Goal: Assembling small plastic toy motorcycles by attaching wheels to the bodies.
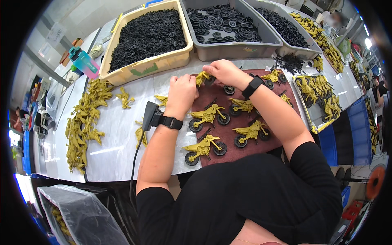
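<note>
Over the far edge of a dark red cloth [222,161], my two hands meet at a yellow toy motorbike [201,77] with a black wheel [209,80]. My right hand [227,73] is closed, its thumb and fingers gripping the bike at its wheel end. Curled fingers of my left hand [182,93] hold the other side, and they hide much of the body. Nearer me several yellow bikes with black wheels lie on their sides, among them one bike [207,115] by my left wrist and another bike [250,131] below my right forearm. A loose black wheel [229,89] rests beneath my right hand.
Beyond my hands stand a cream bin [153,69] of small black parts, a grey bin [237,51] of wheels and another grey bin [300,51]. Yellow bodies [83,126] pile up at left near a bottle [83,62]. At right sits a yellow-rimmed tray [315,130] of bikes.
</note>
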The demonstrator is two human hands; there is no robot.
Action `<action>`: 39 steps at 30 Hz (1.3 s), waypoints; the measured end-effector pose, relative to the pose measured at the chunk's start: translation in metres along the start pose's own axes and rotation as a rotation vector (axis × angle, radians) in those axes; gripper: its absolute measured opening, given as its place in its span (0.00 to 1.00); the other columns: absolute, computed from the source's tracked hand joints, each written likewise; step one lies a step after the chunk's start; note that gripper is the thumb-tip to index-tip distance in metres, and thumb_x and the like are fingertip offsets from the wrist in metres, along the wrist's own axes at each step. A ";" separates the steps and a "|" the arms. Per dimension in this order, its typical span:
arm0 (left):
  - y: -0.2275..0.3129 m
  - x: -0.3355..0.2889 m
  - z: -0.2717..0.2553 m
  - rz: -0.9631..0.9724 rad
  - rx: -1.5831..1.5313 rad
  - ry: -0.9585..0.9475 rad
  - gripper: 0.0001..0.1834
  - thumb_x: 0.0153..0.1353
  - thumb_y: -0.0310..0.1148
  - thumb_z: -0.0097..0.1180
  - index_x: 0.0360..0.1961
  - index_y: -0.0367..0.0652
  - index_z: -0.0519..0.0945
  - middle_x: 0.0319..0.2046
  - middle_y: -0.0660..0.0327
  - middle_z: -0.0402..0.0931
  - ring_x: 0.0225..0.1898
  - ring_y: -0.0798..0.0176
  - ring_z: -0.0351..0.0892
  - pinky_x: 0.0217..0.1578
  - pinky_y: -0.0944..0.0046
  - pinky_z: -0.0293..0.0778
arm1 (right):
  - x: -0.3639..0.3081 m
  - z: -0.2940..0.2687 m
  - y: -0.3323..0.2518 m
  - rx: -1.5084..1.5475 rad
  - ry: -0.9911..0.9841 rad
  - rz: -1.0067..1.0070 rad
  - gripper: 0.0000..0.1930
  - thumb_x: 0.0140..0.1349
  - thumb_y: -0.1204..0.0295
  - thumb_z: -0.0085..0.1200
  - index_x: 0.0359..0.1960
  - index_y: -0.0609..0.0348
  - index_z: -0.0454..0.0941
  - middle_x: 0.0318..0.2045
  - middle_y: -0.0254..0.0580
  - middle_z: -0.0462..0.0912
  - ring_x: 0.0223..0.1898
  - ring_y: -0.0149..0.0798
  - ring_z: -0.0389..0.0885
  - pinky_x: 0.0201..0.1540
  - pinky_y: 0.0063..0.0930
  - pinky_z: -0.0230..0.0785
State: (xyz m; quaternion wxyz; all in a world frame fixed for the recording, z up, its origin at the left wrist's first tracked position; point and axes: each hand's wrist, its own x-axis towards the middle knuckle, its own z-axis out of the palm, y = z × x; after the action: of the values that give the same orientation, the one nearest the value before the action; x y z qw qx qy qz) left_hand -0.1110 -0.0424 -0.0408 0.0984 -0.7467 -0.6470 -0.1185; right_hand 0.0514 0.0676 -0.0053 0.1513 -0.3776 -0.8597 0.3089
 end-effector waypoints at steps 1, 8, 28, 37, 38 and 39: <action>-0.003 -0.002 0.000 0.017 -0.138 0.113 0.17 0.48 0.28 0.61 0.42 0.40 0.78 0.40 0.57 0.78 0.44 0.56 0.76 0.46 0.55 0.66 | -0.005 -0.005 0.000 0.061 0.039 -0.095 0.32 0.66 0.45 0.43 0.29 0.68 0.79 0.21 0.53 0.79 0.26 0.49 0.78 0.34 0.38 0.70; 0.021 -0.016 -0.065 0.044 -0.927 0.110 0.16 0.52 0.26 0.59 0.44 0.35 0.78 0.38 0.51 0.80 0.40 0.52 0.80 0.42 0.62 0.74 | -0.055 -0.026 -0.002 0.308 0.113 -0.511 0.25 0.52 0.74 0.66 0.53 0.59 0.72 0.44 0.33 0.78 0.44 0.28 0.76 0.48 0.25 0.71; 0.060 -0.042 -0.111 0.344 -0.814 0.506 0.16 0.45 0.24 0.69 0.37 0.40 0.81 0.32 0.60 0.81 0.36 0.59 0.79 0.38 0.64 0.70 | -0.145 -0.015 -0.049 0.859 0.234 -0.431 0.21 0.55 0.64 0.64 0.45 0.64 0.74 0.41 0.39 0.75 0.43 0.31 0.74 0.47 0.24 0.66; 0.070 -0.041 -0.109 0.210 -0.971 0.502 0.19 0.45 0.22 0.68 0.41 0.36 0.79 0.38 0.55 0.80 0.37 0.57 0.80 0.40 0.63 0.74 | -0.142 -0.003 -0.039 1.129 0.298 -0.544 0.16 0.61 0.79 0.55 0.51 0.63 0.71 0.49 0.40 0.75 0.49 0.31 0.76 0.46 0.20 0.73; 0.068 -0.043 -0.106 0.226 -0.950 0.496 0.19 0.45 0.21 0.67 0.41 0.36 0.79 0.37 0.55 0.80 0.37 0.58 0.80 0.39 0.64 0.75 | -0.142 -0.004 -0.039 1.129 0.299 -0.544 0.16 0.61 0.79 0.55 0.51 0.63 0.71 0.49 0.40 0.75 0.49 0.31 0.76 0.46 0.20 0.73; 0.067 -0.045 -0.107 0.227 -0.950 0.495 0.19 0.45 0.21 0.67 0.41 0.36 0.79 0.37 0.55 0.80 0.37 0.58 0.80 0.39 0.64 0.75 | -0.141 -0.004 -0.039 1.133 0.275 -0.540 0.17 0.59 0.78 0.57 0.50 0.62 0.72 0.49 0.40 0.75 0.49 0.33 0.76 0.47 0.22 0.73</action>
State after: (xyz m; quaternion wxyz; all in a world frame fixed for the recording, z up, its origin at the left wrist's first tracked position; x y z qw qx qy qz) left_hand -0.0557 -0.1264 0.0478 -0.0884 -0.7238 -0.3953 -0.5586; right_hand 0.1260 -0.0558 0.0190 0.5087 -0.0455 -0.6009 0.6149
